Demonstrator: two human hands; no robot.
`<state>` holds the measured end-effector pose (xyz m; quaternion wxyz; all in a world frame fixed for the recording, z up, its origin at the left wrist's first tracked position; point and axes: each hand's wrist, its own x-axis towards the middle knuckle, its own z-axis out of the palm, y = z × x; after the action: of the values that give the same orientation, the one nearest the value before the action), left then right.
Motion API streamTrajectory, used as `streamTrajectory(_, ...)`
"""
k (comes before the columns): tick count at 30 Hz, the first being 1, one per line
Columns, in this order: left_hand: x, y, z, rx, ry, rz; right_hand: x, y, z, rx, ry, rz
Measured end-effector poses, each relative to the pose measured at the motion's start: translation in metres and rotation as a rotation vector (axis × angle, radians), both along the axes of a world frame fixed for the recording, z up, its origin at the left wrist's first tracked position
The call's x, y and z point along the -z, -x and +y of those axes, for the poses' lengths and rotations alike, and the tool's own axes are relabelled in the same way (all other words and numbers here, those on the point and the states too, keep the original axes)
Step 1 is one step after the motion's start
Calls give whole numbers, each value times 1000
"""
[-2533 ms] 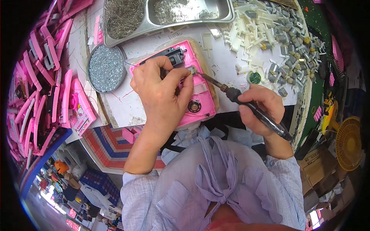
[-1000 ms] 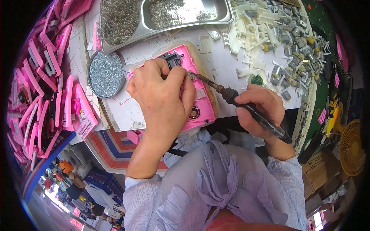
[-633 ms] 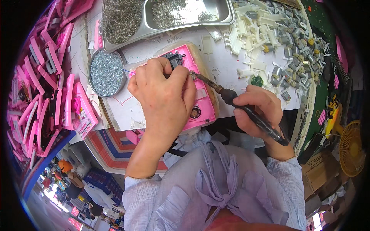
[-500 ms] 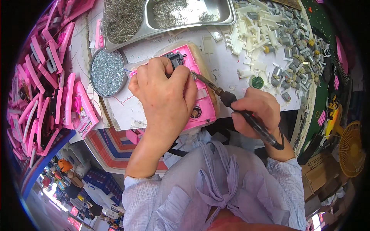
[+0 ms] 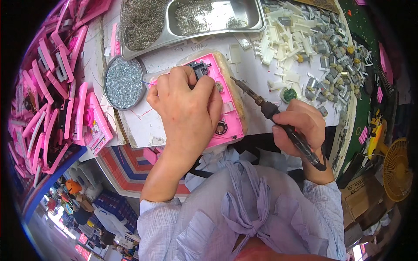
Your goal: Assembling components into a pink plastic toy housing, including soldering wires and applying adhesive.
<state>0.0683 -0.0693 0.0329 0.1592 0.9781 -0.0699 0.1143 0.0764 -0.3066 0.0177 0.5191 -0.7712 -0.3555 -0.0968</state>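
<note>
A pink plastic casing lies on a pale pad on the white worktop. My left hand rests over it with curled fingers pressed together; what they grip is hidden beneath them. By those fingertips sits a dark grey part, and a small metallic piece shows beside the knuckles. A small round speaker is at the casing's near end. My right hand is closed round the dark handle of a soldering iron. Its tip points up and left, just right of the casing, apart from it.
A round tin of small metal pieces stands left of the casing. Behind is a metal tray holding springs. White plastic parts and grey motors are heaped at the right, near a small green-filled cup. Pink casings pile up far left.
The soldering iron has drawn back to the right, its tip leaving the metallic piece by my left fingers. My left hand stays nearly in place on the casing.
</note>
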Motion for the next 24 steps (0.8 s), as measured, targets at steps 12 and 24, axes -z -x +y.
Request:
streamTrajectory(12,0,-2,0,12,-15,-8,9,1,18,-27,-33,-10)
streamTrajectory(24,-1,-2,-2,14,-35,-4,11,-3,5,-105,108,-131)
